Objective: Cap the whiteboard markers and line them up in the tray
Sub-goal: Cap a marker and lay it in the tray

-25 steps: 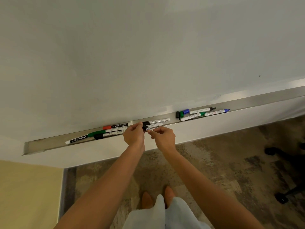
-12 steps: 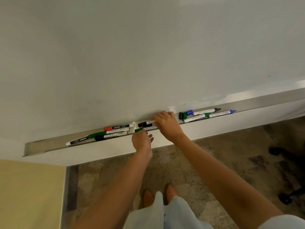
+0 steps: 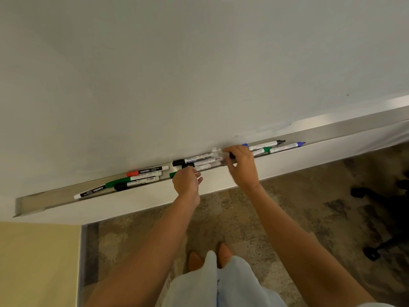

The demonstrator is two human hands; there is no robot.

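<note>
A long metal tray (image 3: 332,135) runs under the whiteboard (image 3: 199,74). At its left lie several capped markers, among them a red-capped one (image 3: 147,171) and a green-capped one (image 3: 130,180). In the middle lie two black-capped markers (image 3: 197,159) and a green-ended one (image 3: 172,174). My left hand (image 3: 187,185) is at the tray's front edge by these, fingers loosely bent, holding nothing I can see. My right hand (image 3: 242,167) curls over the tray further right and pinches a small black cap (image 3: 232,155). Beyond it lie uncapped black (image 3: 265,144), green (image 3: 262,150) and blue (image 3: 286,148) markers.
A blue cap (image 3: 245,145) lies just behind my right hand. The tray's left end (image 3: 22,207) holds nothing. Below are patterned carpet (image 3: 298,207), a yellow wall panel (image 3: 37,262) and the wheeled base of a chair (image 3: 380,218) at the right.
My right hand left the middle markers and moved right to the loose caps. My left hand rose slightly to the tray's front edge.
</note>
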